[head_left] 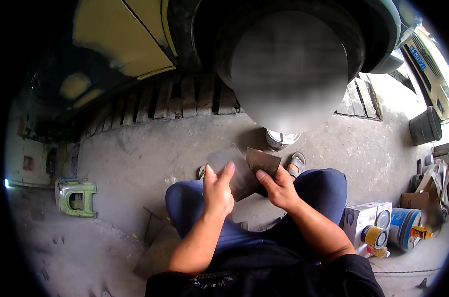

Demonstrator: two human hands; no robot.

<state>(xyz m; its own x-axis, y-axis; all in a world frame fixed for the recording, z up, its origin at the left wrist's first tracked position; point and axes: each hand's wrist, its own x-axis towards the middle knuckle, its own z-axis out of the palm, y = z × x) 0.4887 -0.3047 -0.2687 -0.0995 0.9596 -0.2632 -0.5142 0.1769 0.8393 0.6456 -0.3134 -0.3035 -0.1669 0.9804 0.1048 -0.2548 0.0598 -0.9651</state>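
My left hand (218, 190) is closed around a thin, flat grey rectangular plate (233, 168), with the thumb on top. A smaller, darker flat plate (264, 161) is pinched in my right hand (279, 188), its thumb pressed on the face. Both plates are tilted above my lap, and the smaller one overlaps the right edge of the larger one. Whether they are metal spreaders or stiff sheets, I cannot tell. The fingers underneath are mostly hidden. Beyond the plates, a tin (282, 138) stands on the floor between my feet, its top partly covered.
Ahead is a car body (120, 39) with yellowish patches; a blurred grey round shape covers its wheel area. A green stool (78, 198) stands left. To the right are a white box (360, 222), yellow tin (374, 237), blue bucket (402, 227) and dark bin (425, 126).
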